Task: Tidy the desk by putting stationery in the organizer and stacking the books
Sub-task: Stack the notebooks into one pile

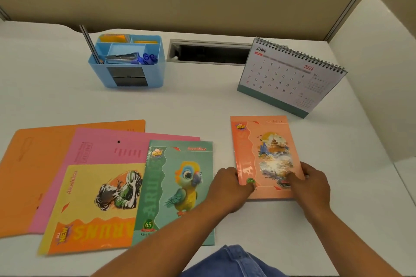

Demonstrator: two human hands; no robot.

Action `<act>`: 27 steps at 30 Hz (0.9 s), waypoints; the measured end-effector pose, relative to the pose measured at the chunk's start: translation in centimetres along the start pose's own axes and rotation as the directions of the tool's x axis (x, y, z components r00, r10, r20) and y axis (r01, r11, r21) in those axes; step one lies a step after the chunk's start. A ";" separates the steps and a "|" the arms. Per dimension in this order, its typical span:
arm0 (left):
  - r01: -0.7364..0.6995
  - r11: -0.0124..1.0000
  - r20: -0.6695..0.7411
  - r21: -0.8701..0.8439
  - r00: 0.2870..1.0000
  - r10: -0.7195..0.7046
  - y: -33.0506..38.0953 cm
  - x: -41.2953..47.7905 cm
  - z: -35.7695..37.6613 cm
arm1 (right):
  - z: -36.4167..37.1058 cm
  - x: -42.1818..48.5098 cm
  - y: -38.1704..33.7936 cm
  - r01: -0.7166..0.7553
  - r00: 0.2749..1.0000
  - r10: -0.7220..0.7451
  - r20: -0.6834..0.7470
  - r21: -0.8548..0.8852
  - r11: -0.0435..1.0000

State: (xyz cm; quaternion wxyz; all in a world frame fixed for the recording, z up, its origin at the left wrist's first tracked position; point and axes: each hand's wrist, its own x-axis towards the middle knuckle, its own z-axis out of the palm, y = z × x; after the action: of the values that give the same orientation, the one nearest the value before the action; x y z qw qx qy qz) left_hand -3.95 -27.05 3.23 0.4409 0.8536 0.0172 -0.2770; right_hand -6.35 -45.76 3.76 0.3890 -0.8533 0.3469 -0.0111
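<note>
A peach notebook (263,146) with a pagoda picture lies flat at the right of the desk. My left hand (229,189) grips its lower left edge and my right hand (313,184) grips its lower right edge. To the left lie a green parrot notebook (180,186), a yellow notebook (94,207), a pink folder (103,148) and an orange folder (33,164), overlapping one another. A blue organizer (128,63) at the back holds blue pens, a pencil, metal clips and sticky notes.
A spiral desk calendar (290,76) stands at the back right, just behind the peach notebook. A grey cable slot (209,51) is set into the white desk (198,105) beside the organizer. Beige partition walls close the back and right.
</note>
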 end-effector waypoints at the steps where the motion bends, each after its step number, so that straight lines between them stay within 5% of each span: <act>1: 0.008 0.999 0.000 0.031 1.000 -0.008 0.0 0.0 0.0 | 0.2 0.1 0.2 0.001 1.000 -0.001 -0.005 -0.057 0.998; 4: 0.060 0.989 -0.050 0.137 0.997 -0.054 -0.3 -0.7 -0.8 | 0.3 0.2 0.7 -0.069 0.998 0.067 -0.020 -0.182 0.981; 7: 0.015 1.000 -0.207 0.020 0.978 -0.010 -2.0 -2.8 -3.0 | 0.1 -1.5 -0.7 -0.028 1.000 0.026 -0.018 -0.104 0.994; 11: 0.055 0.993 -0.468 -0.101 0.878 -0.096 -6.9 -6.3 -7.6 | 1.0 -5.1 -2.7 0.072 0.964 -0.084 0.251 0.057 0.996; 15: 0.284 0.956 -0.597 -0.074 0.756 -0.270 -11.7 -9.5 -10.9 | 4.2 -8.5 -4.0 0.039 0.814 -0.057 0.579 0.042 0.998; 18: 0.308 0.936 -0.505 -0.174 0.788 -0.353 -12.9 -10.4 -11.5 | 7.0 -9.6 -4.3 -0.007 0.774 -0.009 0.634 0.022 1.000; 22: 0.266 0.901 -0.374 -0.343 0.841 -0.391 -11.8 -9.9 -11.6 | 8.7 -10.3 -5.0 -0.034 0.814 0.018 0.580 0.017 0.999; 27: 0.189 0.698 -0.154 -0.691 0.905 -0.398 -11.1 -9.6 -12.2 | 9.0 -10.1 -5.3 -0.168 0.815 0.080 0.574 0.101 0.981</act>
State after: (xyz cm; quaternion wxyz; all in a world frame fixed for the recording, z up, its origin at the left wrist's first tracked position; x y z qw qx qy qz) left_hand -9.50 -8.92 5.23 0.6558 0.6583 0.3163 -0.1911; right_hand -8.33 -31.34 3.58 0.5363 -0.7623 0.2687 0.2431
